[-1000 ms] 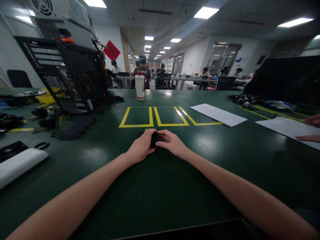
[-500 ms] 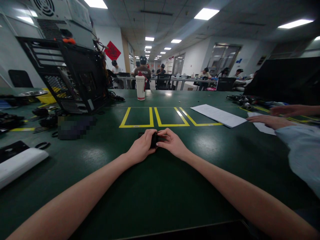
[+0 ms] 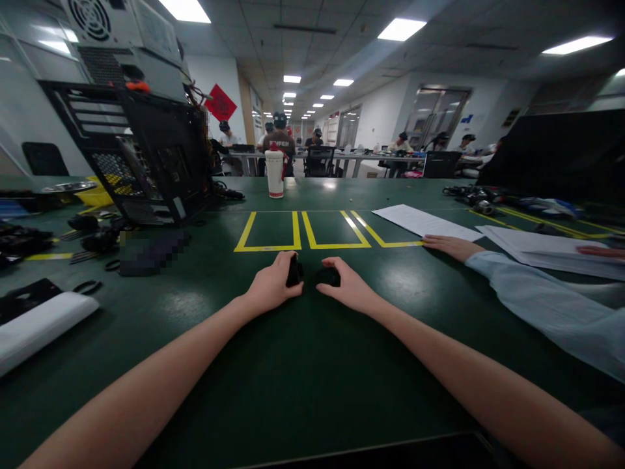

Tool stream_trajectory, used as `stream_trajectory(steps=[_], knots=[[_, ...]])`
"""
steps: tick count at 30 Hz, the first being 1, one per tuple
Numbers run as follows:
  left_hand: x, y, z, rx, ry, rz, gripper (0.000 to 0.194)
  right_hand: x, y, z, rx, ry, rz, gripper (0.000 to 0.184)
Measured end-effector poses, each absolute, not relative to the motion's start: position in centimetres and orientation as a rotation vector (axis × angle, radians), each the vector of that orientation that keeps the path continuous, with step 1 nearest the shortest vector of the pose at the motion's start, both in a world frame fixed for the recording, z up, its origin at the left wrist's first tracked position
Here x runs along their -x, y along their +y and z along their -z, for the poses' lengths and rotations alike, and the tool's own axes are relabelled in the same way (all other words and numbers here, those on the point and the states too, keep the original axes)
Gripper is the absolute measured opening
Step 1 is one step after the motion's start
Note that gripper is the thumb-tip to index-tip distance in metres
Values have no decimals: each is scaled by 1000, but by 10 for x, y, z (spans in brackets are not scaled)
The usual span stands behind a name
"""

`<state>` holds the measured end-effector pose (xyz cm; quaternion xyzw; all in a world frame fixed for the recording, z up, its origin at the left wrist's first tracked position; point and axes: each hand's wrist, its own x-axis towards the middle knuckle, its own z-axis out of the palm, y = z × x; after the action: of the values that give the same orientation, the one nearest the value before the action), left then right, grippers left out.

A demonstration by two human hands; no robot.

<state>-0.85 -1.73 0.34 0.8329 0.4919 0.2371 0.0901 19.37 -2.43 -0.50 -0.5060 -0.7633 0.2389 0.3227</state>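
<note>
In the head view, my left hand (image 3: 271, 284) is closed around a small black object (image 3: 293, 272) with a short knob on its right side; its exact kind is hard to make out. Across a narrow gap, my right hand (image 3: 349, 286) grips a dark, round, flat black piece (image 3: 329, 277) between thumb and fingers. The two black things are apart, held just above or on the green table (image 3: 303, 365); which of these I cannot tell. My fingers cover parts of both.
Yellow tape outlines (image 3: 336, 247) lie beyond my hands, with a white cup (image 3: 275, 174) behind. A black computer case (image 3: 166, 153) stands at left, near a white object (image 3: 49, 326). At right, another person's hand (image 3: 452, 246) rests by paper sheets (image 3: 424, 221).
My hands have moved apart, and the round black piece now sits in my right hand, separate from the object in my left. The neighbour's arm has reached left, and more papers show.
</note>
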Motion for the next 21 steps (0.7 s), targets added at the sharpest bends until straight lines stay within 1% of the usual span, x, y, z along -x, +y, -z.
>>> stream_trajectory(steps=[4,8,13,15,18,21], knots=[[15,-7,-8,-2291,1473,-556,60,-196,-24,4,1375,-2059,-594,46],[15,-4,-9,-2267,1453,-571,66,-197,-22,4,1370,-2068,-554,44],[10,-10,-8,-2294,1511,-578,59,-196,-29,0,1403,-2045,-558,43],[9,-19,-11,-2361,1482,-560,58,-195,-37,-4,1371,-2056,-577,48],[6,-40,-23,-2569,1406,-480,58,-192,-56,-12,1296,-2102,-655,64],[2,-70,-39,-2838,1230,-253,62,-187,-80,-21,1206,-2180,-749,79]])
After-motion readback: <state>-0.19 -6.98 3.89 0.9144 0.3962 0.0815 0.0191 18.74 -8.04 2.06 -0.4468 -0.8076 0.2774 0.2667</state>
